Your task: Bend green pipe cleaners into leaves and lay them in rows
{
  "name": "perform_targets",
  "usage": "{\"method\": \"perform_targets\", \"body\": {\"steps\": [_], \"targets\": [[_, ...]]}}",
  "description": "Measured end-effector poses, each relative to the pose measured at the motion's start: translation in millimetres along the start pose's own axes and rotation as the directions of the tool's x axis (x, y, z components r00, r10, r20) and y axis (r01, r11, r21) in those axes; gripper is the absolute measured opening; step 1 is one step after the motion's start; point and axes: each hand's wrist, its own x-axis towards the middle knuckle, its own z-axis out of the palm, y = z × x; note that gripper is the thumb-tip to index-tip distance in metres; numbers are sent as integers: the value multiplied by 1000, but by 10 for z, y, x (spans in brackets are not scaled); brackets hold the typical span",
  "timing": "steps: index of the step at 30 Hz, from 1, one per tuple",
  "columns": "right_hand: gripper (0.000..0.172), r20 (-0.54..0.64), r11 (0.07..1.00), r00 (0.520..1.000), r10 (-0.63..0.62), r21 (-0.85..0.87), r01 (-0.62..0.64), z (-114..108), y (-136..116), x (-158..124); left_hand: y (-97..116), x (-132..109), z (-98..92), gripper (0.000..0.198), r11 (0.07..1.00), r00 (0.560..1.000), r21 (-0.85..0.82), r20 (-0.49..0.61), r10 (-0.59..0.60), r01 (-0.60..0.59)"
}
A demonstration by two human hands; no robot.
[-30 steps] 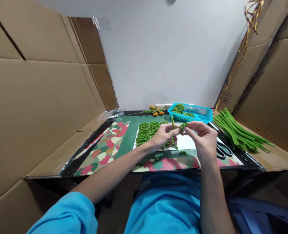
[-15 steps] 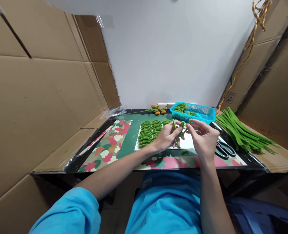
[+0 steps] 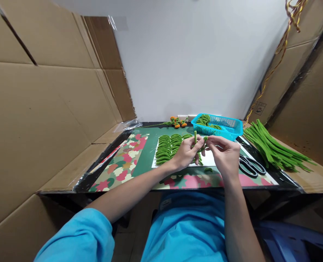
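Observation:
My left hand (image 3: 185,153) and my right hand (image 3: 224,153) meet above the white sheet (image 3: 212,158) on the table, both pinching one green fuzzy pipe cleaner (image 3: 200,142). One end of it sticks up from my left fingers and the rest bends over toward my right fingertips. Rows of bent green pieces (image 3: 167,147) lie just left of my left hand. A small green piece (image 3: 208,169) rests on the table below my hands.
A blue basket (image 3: 227,128) holding green pieces stands behind my hands. Scissors (image 3: 251,166) lie at the right, and a bundle of long green stems (image 3: 273,148) beyond them. Orange and green bits (image 3: 177,123) sit at the back. Cardboard walls close both sides.
My hands stay together over the sheet. The pipe cleaner has been turned and bent between my fingertips, and the view has shifted slightly.

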Motion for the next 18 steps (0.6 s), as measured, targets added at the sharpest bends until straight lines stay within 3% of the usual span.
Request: {"method": "perform_targets", "body": {"steps": [6, 11, 18], "targets": [[17, 56, 999, 998, -39, 0, 39, -26, 58, 9, 18, 8, -5, 45, 998, 1000, -55, -1, -18, 18], [19, 29, 998, 998, -59, -13, 59, -30, 59, 4, 21, 15, -31, 45, 997, 998, -51, 26, -52, 53], [37, 96, 995, 991, -92, -23, 95, -45, -50, 4, 0, 19, -37, 45, 1000, 999, 5, -37, -15, 15]]}}
